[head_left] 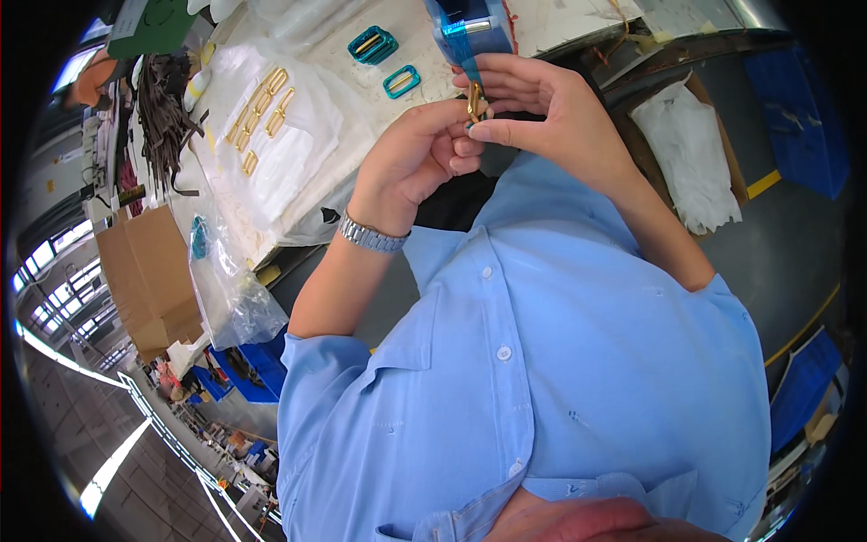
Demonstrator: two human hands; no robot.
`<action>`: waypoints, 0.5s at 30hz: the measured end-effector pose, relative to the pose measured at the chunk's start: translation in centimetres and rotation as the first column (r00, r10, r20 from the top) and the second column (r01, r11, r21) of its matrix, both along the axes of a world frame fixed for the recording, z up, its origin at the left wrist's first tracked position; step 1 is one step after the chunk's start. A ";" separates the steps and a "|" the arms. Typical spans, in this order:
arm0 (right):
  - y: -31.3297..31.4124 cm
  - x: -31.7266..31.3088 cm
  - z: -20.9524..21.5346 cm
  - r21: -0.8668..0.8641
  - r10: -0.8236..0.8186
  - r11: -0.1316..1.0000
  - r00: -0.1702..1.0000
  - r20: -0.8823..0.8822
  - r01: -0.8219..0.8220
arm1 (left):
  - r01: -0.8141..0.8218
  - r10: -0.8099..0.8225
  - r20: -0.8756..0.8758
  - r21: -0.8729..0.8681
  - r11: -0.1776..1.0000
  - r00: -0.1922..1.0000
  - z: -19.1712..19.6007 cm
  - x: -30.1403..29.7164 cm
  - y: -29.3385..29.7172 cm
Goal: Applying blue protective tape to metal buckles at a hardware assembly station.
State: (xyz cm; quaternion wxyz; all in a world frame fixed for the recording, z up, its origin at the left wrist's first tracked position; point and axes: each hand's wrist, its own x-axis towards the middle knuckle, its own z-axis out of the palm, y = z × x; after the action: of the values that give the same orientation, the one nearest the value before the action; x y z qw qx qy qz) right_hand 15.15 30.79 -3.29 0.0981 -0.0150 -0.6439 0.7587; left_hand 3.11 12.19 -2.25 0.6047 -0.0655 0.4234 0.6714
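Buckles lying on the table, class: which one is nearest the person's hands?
The thin blue-edged buckle, beyond the left hand; the thicker blue-edged piece lies farther off, and the gold buckles farther left.

The held buckle [474, 101] looks like smooth, glossy, gold-toned metal — the blue tape [470, 67] shiny plastic film, the carton [144, 280] matt cardboard, the shirt [596, 334] matt cloth.

Blue shirt [614, 343] evenly bright, soft fold shadows. Left of shirt: ceiling strip lights [116, 468] blown white, bent by fisheye; clutter [237, 447] small, soft. Upper left of shirt: clear plastic bag [237, 289] glaring in spots. Above shirt: worktable [417, 45] pale, well lit; gold buckle [474, 101] shows highlights. Black vignette all round.
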 end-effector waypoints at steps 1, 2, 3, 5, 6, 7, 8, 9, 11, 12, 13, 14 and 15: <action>0.1 -0.1 0.0 -0.002 0.003 1.000 1.000 -0.003 -0.003 | -0.003 0.003 -0.003 -0.002 1.000 1.000 0.5 0.0 0.3; 0.3 -0.1 0.1 -0.061 0.049 0.997 0.998 0.031 -0.047 | -0.060 0.063 0.052 -0.056 0.997 0.997 1.3 0.2 0.8; 0.4 -0.2 0.2 -0.121 0.098 0.989 0.993 0.063 -0.090 | -0.115 0.127 0.104 -0.112 0.987 0.986 1.8 0.4 1.1; 0.2 -0.3 0.0 -0.130 0.073 0.989 0.995 0.069 -0.063 | -0.125 0.142 0.147 -0.117 0.985 0.979 2.0 0.3 1.3; 0.1 -0.3 0.1 -0.138 0.041 0.990 0.996 0.079 -0.030 | -0.129 0.151 0.194 -0.120 0.984 0.969 2.0 0.2 1.3; 0.0 -0.2 0.3 -0.139 0.044 0.990 0.996 0.077 -0.033 | -0.132 0.154 0.192 -0.120 0.984 0.969 1.9 0.3 1.1; -0.2 -0.2 0.6 -0.151 0.019 0.989 0.997 0.077 -0.007 | -0.078 0.079 0.011 -0.068 0.995 0.997 1.5 0.6 0.8; -0.3 -0.3 0.7 -0.163 -0.006 0.987 0.997 0.077 0.019 | -0.015 0.010 -0.173 -0.026 1.000 0.985 1.5 0.9 0.6; -0.4 -0.6 0.6 -0.145 -0.050 0.987 0.996 0.080 0.062 | -0.096 0.039 -0.518 -0.084 0.992 0.855 1.9 3.0 0.2; -0.5 -0.6 0.5 -0.128 -0.088 0.987 0.993 0.083 0.098 | -0.198 0.038 -0.793 -0.105 0.975 0.608 2.0 4.0 0.2; -0.7 -0.6 0.6 -0.126 -0.093 0.987 0.992 0.086 0.103 | -0.193 0.037 -0.791 -0.104 0.976 0.611 1.6 4.7 0.5; -0.9 -0.5 1.0 -0.161 -0.071 0.983 0.992 0.101 0.086 | -0.295 0.104 -0.920 -0.013 0.956 0.378 1.2 5.5 0.6; -1.0 -0.4 1.3 -0.196 -0.048 0.978 0.992 0.116 0.070 | -0.368 0.153 -0.982 0.101 0.925 0.114 0.7 6.1 0.8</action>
State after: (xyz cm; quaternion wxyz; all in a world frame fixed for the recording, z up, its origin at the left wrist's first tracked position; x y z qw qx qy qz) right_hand 14.72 29.79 -2.03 0.0827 -0.0861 -0.5683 0.8141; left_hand 9.18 13.03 -1.50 0.0536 0.2575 0.7469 0.6106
